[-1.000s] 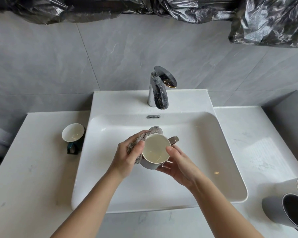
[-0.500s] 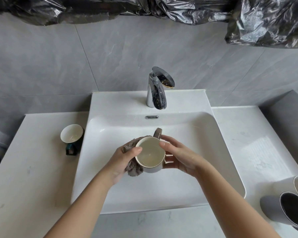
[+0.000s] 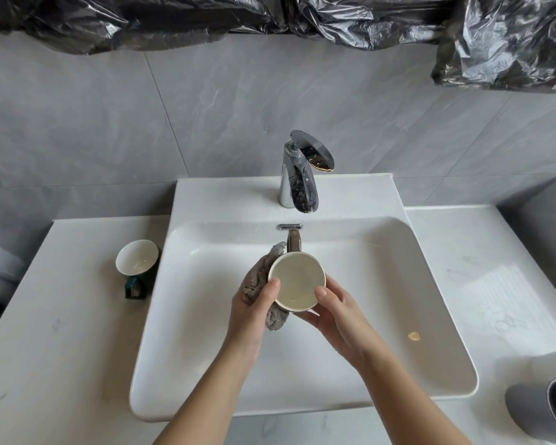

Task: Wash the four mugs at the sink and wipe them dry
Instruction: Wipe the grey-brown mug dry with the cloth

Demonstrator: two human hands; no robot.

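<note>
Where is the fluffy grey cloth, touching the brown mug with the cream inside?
Touching. The head view shows the left hand pressing the fluffy grey cloth against the side of the brown mug.

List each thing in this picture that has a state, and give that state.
Faucet: off, no water running.
Brown mug: mouth up, empty, held over the sink.
Cloth: bunched against the mug's side.
Left hand: grips cloth.
Right hand: grips mug.
Green mug: upright, empty, on counter.
Grey mug: lying on its side.
</note>
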